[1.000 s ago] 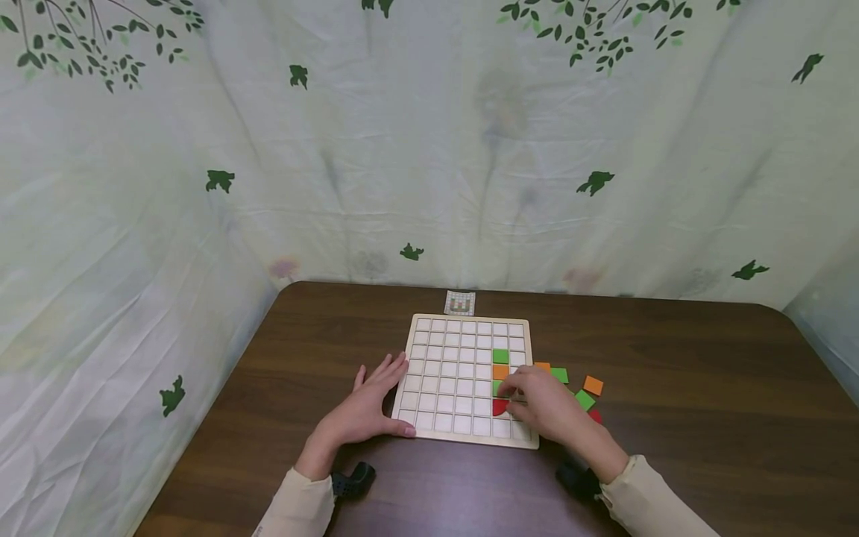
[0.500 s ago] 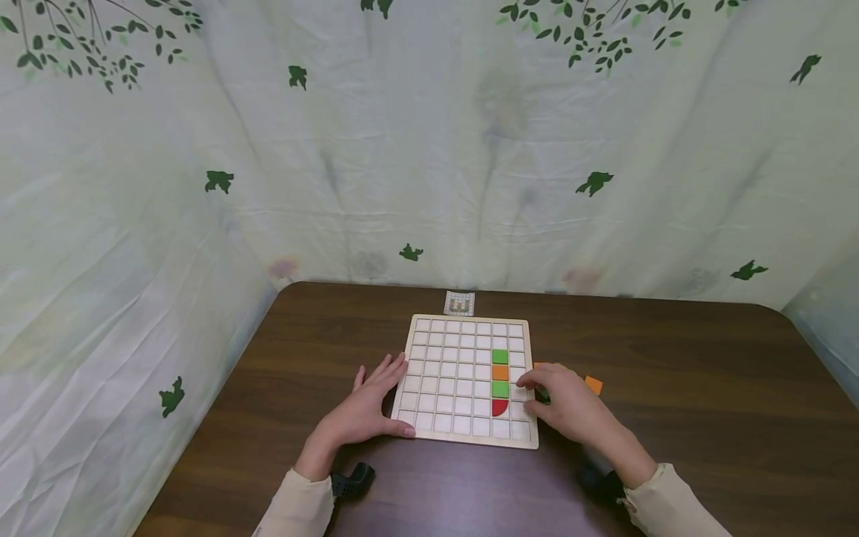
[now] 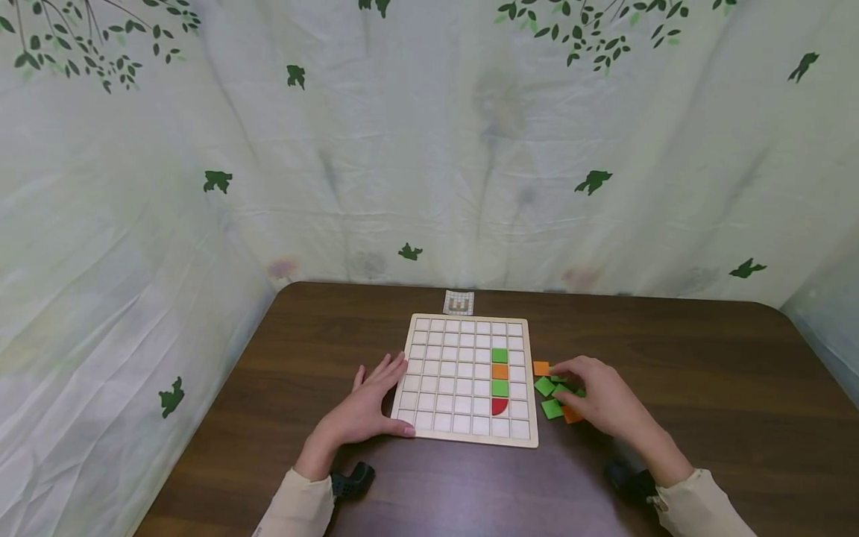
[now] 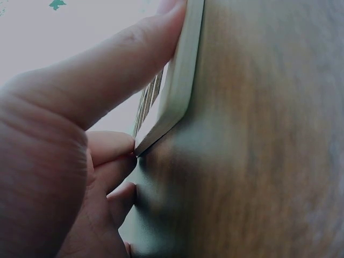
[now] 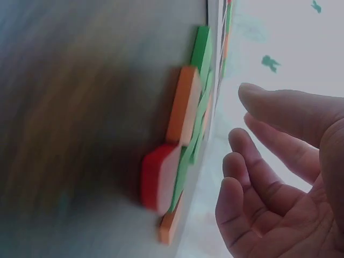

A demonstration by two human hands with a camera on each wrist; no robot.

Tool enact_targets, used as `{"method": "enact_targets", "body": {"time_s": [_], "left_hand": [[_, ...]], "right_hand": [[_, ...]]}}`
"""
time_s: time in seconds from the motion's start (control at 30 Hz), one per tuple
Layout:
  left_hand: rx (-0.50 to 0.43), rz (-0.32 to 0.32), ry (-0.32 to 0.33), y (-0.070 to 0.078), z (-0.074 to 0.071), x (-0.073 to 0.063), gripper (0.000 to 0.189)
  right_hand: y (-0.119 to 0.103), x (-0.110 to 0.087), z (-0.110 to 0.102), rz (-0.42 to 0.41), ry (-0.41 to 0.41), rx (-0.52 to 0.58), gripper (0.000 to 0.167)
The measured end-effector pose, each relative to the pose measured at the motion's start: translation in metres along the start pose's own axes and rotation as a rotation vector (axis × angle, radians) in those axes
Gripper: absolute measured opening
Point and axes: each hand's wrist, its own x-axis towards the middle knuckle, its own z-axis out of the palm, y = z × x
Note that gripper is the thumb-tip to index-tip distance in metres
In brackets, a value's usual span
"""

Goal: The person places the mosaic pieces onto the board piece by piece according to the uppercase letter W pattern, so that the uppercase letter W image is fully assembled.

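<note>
A wooden grid board with white squares lies on the table. One of its columns carries a green tile, an orange tile, another green tile and a red tile with a rounded corner. My left hand rests spread along the board's left edge, thumb at the near corner; the left wrist view shows that thumb against the board's edge. Over the loose tiles to the right hovers my right hand, thumb and fingers apart. The right wrist view shows nothing between those fingers, and a red tile among the pile.
Loose tiles lie beside the board's right edge, among them an orange tile and a green tile. A small printed card sits behind the board. A pale printed curtain hangs behind the dark wooden table.
My right hand has drawn back rightward from the red tile on the board to above the loose tiles, uncovering the column. My left hand and the board have stayed put.
</note>
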Motion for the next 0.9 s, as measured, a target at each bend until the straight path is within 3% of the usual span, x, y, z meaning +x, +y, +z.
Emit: {"method": "enact_targets", "body": {"time_s": [0.13,0.43,0.9], "left_hand": [[-0.002,0.003,0.002,0.000,0.001,0.000,0.114],[-0.002,-0.003,0.001,0.000,0.000,0.000,0.114],[-0.001,-0.003,-0.008,0.000,0.000,0.001,0.114]], "right_hand": [[0.009,0.001,-0.004,0.031,0.002,0.009,0.033],[0.023,0.009,-0.008,0.008,0.025,0.008,0.029],[0.029,0.021,-0.008,0.015,-0.056,0.041,0.032]]}}
